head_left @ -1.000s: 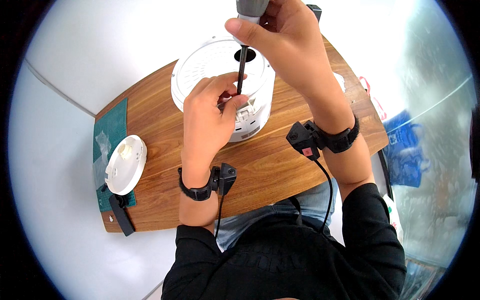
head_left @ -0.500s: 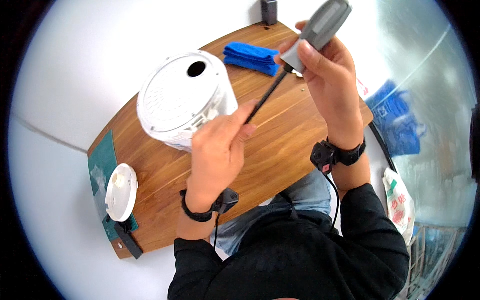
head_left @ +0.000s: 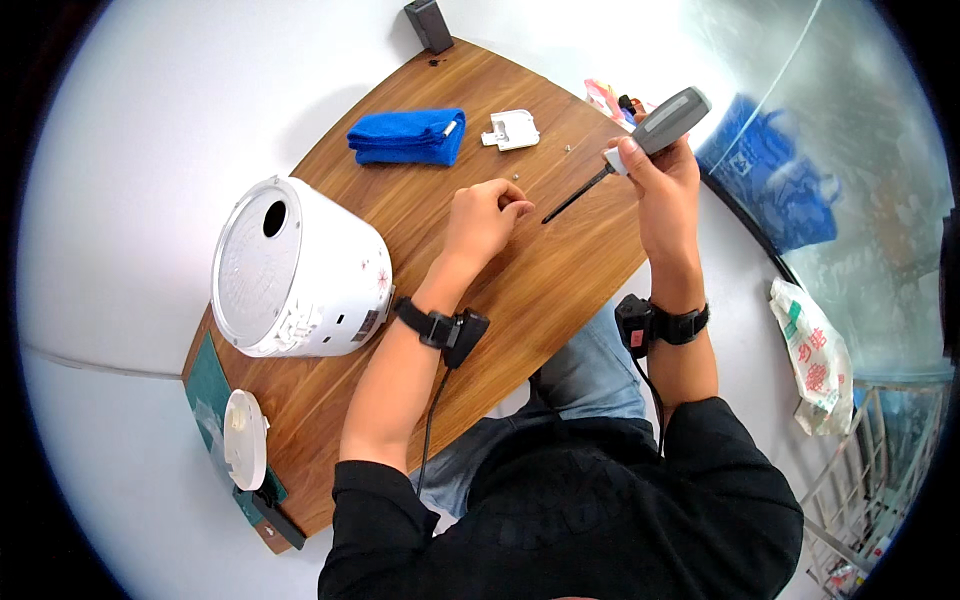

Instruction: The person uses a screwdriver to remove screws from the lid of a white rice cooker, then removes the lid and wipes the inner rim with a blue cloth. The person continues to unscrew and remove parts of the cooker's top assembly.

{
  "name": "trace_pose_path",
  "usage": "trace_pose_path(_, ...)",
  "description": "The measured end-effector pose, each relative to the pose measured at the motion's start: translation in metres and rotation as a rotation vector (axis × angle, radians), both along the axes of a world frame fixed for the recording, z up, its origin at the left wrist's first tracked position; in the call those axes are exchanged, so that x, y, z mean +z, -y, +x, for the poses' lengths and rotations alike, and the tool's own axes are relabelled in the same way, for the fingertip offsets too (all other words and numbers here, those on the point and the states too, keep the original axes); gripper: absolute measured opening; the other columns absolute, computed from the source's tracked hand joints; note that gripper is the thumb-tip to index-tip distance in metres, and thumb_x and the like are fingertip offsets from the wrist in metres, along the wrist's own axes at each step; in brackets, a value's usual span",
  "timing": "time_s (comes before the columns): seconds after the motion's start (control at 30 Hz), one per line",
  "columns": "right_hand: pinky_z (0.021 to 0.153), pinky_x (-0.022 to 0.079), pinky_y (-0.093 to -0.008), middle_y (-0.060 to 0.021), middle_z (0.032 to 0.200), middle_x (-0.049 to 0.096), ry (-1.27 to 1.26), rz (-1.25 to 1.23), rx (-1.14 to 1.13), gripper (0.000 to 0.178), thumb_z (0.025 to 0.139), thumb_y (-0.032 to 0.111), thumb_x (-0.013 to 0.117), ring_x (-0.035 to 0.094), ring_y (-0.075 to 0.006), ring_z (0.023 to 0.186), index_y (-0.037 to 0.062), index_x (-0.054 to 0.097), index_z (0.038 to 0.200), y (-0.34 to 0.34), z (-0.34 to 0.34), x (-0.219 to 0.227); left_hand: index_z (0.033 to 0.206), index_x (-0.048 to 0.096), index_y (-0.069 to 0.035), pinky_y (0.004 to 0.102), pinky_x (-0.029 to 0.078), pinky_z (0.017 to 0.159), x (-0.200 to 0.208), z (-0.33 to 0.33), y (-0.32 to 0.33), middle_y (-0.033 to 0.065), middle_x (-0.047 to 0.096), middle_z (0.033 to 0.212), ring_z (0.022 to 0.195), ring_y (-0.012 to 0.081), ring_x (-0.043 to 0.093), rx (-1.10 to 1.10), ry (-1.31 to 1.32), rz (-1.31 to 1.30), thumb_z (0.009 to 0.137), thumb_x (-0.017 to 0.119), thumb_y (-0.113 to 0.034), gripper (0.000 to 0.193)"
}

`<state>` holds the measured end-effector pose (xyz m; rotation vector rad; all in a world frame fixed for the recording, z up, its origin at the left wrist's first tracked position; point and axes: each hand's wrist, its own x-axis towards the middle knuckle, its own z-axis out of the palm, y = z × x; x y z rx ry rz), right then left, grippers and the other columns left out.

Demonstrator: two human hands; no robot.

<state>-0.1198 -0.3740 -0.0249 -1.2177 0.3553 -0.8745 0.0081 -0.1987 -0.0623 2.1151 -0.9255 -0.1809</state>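
Grey and white at the handle: grips a screwdriver (head_left: 664,126) in the right hand (head_left: 665,190), at the upper right of the frame, with fingers wrapped around it. Points its thin black rod down and left, with the tip just beside the left hand (head_left: 480,222) but apart from it. Curls the left hand near the middle of the frame, over the brown wooden table (head_left: 560,270), with the thumb close to the bent fingers. Cannot tell if the fingertips meet or pinch something small.

Has a big white pot (head_left: 345,265) on the table at the left of the frame, well apart from both hands, with a dark round hole in its flat end and little flowers on its side. Has a folded blue cloth (head_left: 405,136) at the upper left of the middle, near a small white plastic part (head_left: 514,130). Has a round white lid (head_left: 245,440) at the lower left, by a green mat (head_left: 207,395). Wears a black strap with a little box on each wrist.
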Motion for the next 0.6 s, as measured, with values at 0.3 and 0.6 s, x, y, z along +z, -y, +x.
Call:
trace_pose_path(0.3, 0.086, 0.051, -0.0288, -0.0069, 0.104, 0.067, -0.010, 0.088, -0.016, 0.038, 0.091, 0.006, 0.071, 0.066, -0.0156, 0.098, -0.0006, 0.056, 0.125, 0.024, -0.004, -0.026, 0.091, 0.074, 0.000, 0.0330, 0.054, 0.066, -0.014, 0.008, 0.033, 0.0152, 0.074, 0.083, 0.071, 0.0257, 0.072, -0.027, 0.172, 0.053, 0.083, 0.074, -0.007, 0.010)
trace_pose_path(0.6, 0.085, 0.053, -0.0312, -0.0050, 0.100, 0.064, 0.039, 0.103, 0.017, 0.037, 0.087, 0.006, 0.075, 0.063, -0.0140, 0.095, 0.0012, 0.056, 0.118, 0.023, 0.006, -0.032, 0.081, 0.074, -0.003, 0.0413, 0.053, 0.074, -0.028, 0.018, 0.036, 0.0129, 0.070, 0.081, 0.080, 0.0321, 0.065, -0.125, 0.552, 0.062, 0.079, 0.075, -0.009, 0.006)
